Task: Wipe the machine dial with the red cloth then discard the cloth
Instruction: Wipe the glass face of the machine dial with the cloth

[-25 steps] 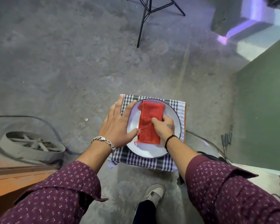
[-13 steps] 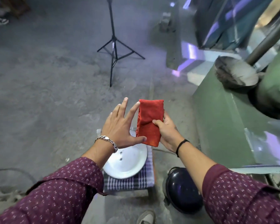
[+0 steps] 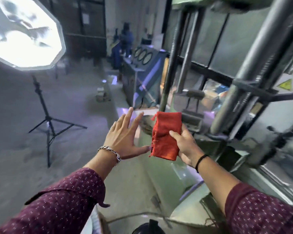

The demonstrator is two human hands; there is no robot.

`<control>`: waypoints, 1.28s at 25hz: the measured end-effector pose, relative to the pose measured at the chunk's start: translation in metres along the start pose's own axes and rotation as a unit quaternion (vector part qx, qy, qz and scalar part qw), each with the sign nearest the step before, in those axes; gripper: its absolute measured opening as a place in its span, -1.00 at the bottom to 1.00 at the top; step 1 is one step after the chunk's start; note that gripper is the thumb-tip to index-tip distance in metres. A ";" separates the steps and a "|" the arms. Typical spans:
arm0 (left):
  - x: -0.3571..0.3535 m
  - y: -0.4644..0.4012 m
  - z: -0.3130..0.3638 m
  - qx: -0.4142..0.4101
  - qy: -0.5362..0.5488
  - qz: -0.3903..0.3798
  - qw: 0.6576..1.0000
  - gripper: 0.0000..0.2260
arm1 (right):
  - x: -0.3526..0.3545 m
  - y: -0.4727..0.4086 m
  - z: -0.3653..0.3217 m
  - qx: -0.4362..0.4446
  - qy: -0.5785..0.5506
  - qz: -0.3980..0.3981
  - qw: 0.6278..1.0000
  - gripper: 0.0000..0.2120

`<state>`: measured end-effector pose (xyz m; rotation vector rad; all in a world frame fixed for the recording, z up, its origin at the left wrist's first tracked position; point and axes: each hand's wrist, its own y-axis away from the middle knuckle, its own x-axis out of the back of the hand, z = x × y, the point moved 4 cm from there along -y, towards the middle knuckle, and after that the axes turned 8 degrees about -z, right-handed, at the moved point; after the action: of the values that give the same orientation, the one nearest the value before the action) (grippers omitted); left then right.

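A folded red cloth (image 3: 166,135) with frayed threads on its left edge is held upright in mid-air by my right hand (image 3: 184,146), which grips its right side. My left hand (image 3: 125,137) hovers just left of the cloth, fingers spread, thumb tip near the cloth's lower left corner and holding nothing. A blue console with three round dials (image 3: 142,55) stands farther back along the wall, well beyond both hands. The view is blurred by head motion.
A tall green machine with grey steel columns (image 3: 254,68) fills the right side. A bright softbox (image 3: 22,31) on a black tripod (image 3: 48,125) stands on the concrete floor at left. A person in blue (image 3: 123,43) stands at the back. A dark round object (image 3: 149,228) lies below.
My right hand lifted the red cloth off the white plate. The view swung up from the floor to the machines; plate and checkered cloth are out of view. My left hand stayed beside the cloth.
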<state>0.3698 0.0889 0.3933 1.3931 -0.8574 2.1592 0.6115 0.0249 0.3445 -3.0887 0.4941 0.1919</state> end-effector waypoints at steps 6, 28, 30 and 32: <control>0.030 -0.054 0.177 -0.132 0.009 0.025 0.991 0.29 | 0.149 0.093 -0.119 0.091 0.011 0.115 0.989 -0.65; -0.024 0.049 0.752 -0.464 0.086 -0.020 0.881 0.31 | 0.522 0.643 -0.240 0.194 0.059 0.512 0.835 -0.63; -0.036 0.054 0.782 -0.476 0.085 -0.027 0.875 0.31 | 0.548 0.675 -0.235 0.207 0.052 0.545 0.811 -0.65; -0.050 0.057 0.814 -0.489 0.081 -0.037 0.868 0.30 | 0.578 0.707 -0.230 0.217 0.064 0.596 0.771 -0.64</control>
<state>0.8818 -0.5204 0.5797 0.6793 -1.4914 1.3560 0.9635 -0.8327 0.5102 -1.8996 2.0508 -0.1355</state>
